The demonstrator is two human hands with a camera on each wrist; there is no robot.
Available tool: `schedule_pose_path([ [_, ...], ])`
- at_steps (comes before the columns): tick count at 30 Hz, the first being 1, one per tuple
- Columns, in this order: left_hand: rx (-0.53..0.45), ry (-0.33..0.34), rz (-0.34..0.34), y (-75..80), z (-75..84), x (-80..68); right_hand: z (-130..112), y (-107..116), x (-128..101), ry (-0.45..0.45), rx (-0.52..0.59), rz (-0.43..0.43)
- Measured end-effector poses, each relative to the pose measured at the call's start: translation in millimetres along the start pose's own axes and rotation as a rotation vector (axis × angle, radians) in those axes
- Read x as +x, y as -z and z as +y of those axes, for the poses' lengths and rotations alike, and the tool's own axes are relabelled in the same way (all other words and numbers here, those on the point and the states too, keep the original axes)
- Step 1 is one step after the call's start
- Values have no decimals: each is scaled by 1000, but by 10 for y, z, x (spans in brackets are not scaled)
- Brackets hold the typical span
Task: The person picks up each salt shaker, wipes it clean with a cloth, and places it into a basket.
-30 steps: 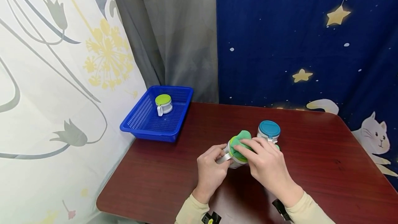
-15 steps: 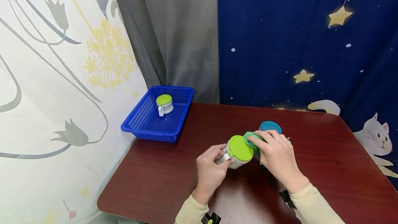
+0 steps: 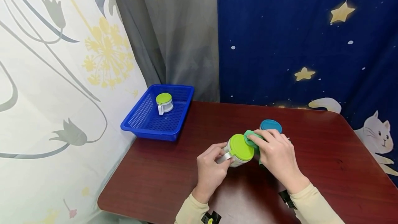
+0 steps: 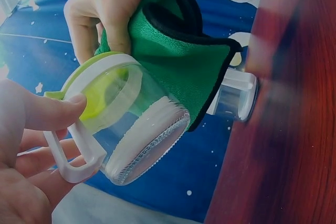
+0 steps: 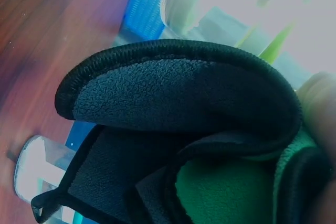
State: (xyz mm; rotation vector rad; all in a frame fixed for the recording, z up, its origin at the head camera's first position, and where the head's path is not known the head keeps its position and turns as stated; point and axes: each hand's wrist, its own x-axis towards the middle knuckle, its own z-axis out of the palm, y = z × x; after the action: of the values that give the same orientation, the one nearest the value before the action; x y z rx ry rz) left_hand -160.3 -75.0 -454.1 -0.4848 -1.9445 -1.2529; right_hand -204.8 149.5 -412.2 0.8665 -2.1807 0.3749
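Note:
My left hand [image 3: 211, 170] grips the white handle of a clear seasoning jar [image 3: 242, 147] with a lime-green lid, tilted above the table. In the left wrist view, the thumb lies on top of the handle [image 4: 79, 156] with fingers curled beneath, and a whitish layer shows at the jar's base. My right hand [image 3: 278, 156] pinches a green cloth [image 4: 173, 69] with black edging against the lid's far right edge. Its folds and grey side fill much of the right wrist view. Behind that hand stands a similar jar with a blue lid [image 3: 270, 124], partly hidden.
A blue perforated basket [image 3: 155, 133] sits at the table's back left. Inside it stands another green-lidded jar [image 3: 164, 99] with a white handle. The dark red table [image 3: 164, 175] meets a white patterned cloth at left and grey and starry blue curtains behind.
The cloth and right hand have slid right, from the middle of the lid to its edge, uncovering the lid's top. My left hand and its jar have hardly moved.

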Motion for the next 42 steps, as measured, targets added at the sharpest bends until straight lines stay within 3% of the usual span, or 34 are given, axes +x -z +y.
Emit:
schedule_pose_path([
  [14, 7, -51, 0, -9, -2, 9, -261, 12, 63, 63, 100, 125],
  [26, 8, -75, -15, -20, -1, -1, -496, 96, 111, 104, 144, 137],
  [35, 23, -76, -13, -40, 19, -14, -459, 99, 94, 111, 96, 125],
  [42, 18, -58, 7, -47, 12, -53, -250, 31, 53, 62, 51, 60],
])
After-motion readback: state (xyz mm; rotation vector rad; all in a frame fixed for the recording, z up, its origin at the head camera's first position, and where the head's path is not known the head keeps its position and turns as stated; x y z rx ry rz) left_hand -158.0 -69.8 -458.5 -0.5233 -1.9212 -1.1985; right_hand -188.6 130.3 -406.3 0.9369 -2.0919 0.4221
